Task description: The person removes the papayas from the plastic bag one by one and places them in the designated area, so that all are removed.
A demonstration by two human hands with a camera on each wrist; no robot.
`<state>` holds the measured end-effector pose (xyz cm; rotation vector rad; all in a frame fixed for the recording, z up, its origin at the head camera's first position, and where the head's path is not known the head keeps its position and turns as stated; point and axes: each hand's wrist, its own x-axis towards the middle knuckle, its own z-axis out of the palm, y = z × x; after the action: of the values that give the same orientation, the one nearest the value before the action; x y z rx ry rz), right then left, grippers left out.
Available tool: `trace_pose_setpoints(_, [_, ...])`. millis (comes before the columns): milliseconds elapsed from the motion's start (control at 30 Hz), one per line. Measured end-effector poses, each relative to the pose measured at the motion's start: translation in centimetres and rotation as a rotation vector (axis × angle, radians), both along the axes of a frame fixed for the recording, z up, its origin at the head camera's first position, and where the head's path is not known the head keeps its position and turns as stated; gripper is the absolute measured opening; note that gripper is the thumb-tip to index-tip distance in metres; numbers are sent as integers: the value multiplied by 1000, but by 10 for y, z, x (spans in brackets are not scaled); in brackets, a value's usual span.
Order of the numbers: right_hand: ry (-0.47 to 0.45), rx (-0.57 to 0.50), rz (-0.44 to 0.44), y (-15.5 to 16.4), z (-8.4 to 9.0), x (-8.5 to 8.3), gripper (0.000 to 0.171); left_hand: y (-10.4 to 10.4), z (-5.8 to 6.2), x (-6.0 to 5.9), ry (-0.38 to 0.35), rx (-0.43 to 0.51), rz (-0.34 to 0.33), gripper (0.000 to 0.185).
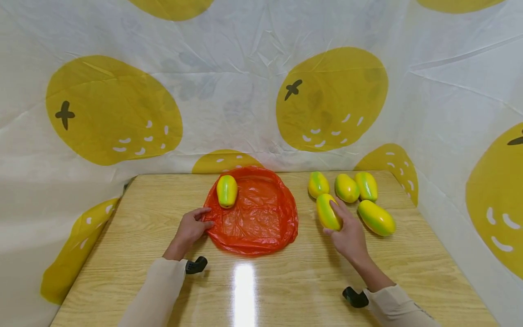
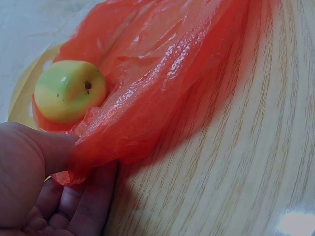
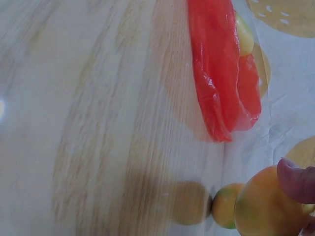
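An opened red plastic bag [image 1: 291, 213] lies spread in a round shape near the table's far edge. Inside its left part is one yellow-green papaya [image 1: 226, 190], its tip facing the person. My left hand [image 1: 191, 227] pinches the bag's left rim, thumb inside and fingers beneath, as the left wrist view shows. To the right of the bag, my right hand [image 1: 350, 234] grips another papaya [image 1: 328, 213] from its right side. The right wrist view shows the thumb [image 3: 295, 181] on this held papaya [image 3: 263, 204], with part of the hand out of frame.
Several more papayas sit at the back right: one papaya [image 1: 318, 184] just behind the held one, a pair [image 1: 347, 188] side by side, and a long one [image 1: 377, 218] nearer. A fruit-printed cloth [image 1: 233, 91] hangs behind the wooden table [image 1: 294, 286].
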<state>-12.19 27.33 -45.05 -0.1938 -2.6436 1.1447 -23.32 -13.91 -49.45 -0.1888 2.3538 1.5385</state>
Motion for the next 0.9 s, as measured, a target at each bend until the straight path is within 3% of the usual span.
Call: trace_pose_setpoints(900, [-3,93,-74,19,-9,8,82,1,0,0,6,-4,-9,53])
